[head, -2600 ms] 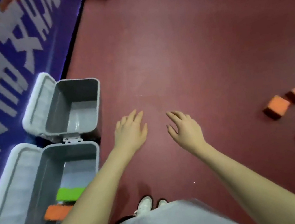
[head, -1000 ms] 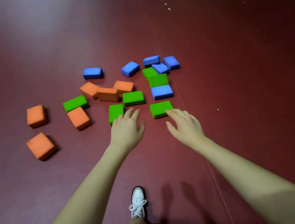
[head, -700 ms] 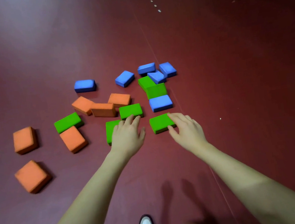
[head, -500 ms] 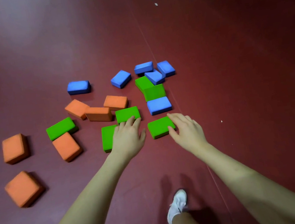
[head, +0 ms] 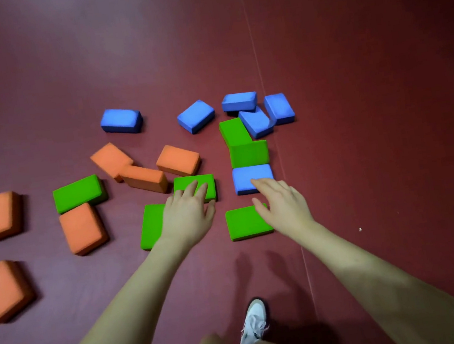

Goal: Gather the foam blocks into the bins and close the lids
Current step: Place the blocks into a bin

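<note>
On dark floor: six orange blocks, six green, six blue.

Scattered across the floor: six orange blocks, six green blocks, six blue blocks. Eighteen in all. Two hands out front, one white shoe below.

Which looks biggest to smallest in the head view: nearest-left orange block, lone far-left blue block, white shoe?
1. Orange block.
2. Blue block and white shoe: look alike, unranked.
Wide-angle nearness inflates the orange one.
</note>
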Motion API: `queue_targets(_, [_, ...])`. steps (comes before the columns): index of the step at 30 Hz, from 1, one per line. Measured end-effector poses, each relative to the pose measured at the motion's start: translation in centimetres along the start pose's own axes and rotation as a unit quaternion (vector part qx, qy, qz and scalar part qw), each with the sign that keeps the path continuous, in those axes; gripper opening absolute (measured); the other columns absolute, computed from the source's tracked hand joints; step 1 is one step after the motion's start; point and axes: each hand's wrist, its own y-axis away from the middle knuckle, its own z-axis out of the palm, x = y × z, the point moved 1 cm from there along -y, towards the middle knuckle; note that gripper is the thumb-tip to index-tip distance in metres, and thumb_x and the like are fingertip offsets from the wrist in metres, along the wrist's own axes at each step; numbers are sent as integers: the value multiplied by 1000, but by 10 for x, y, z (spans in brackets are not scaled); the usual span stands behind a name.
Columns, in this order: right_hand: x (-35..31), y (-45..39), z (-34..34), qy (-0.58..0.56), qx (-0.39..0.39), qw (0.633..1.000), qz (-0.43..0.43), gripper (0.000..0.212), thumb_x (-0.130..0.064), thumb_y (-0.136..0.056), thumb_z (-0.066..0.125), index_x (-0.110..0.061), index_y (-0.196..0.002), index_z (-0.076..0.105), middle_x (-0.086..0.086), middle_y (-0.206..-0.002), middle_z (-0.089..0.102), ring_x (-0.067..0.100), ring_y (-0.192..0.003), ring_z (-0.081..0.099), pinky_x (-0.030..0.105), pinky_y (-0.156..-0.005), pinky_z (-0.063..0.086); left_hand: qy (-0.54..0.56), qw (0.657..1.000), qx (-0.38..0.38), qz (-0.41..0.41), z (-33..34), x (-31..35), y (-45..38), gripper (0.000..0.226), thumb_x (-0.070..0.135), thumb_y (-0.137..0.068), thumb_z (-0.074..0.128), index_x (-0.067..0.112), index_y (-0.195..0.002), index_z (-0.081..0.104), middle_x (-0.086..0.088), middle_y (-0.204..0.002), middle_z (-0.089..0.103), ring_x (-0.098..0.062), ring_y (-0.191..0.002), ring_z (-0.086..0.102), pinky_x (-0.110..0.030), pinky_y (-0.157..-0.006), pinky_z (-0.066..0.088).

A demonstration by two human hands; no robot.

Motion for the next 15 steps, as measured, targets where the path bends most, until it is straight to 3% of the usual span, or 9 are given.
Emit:
queue_targets(7, [34, -92, 46, -10, -50, 998, -28, 43, -30, -72, 62, -11, -109, 71, 5, -97, 71, 28, -75, 67, 34, -57, 54, 8, 999, -26, -28, 16, -20, -95, 51, 38, -96, 48, 16, -142, 43, -8, -149, 40, -35, -122, 46, -38, -96, 36])
queue_targets(15, [45, -203, 119, -39, -133, 990, -5, 47, -32, -76, 56, -10, -115, 68, 8, -109, 70, 32, -87, 67, 41, -69, 56, 39, 998, -47, -34, 41, -78, -213, 63, 43, -83, 37, 9, -132, 56, -14, -138, 52, -40, -112, 53, -44, -89, 44])
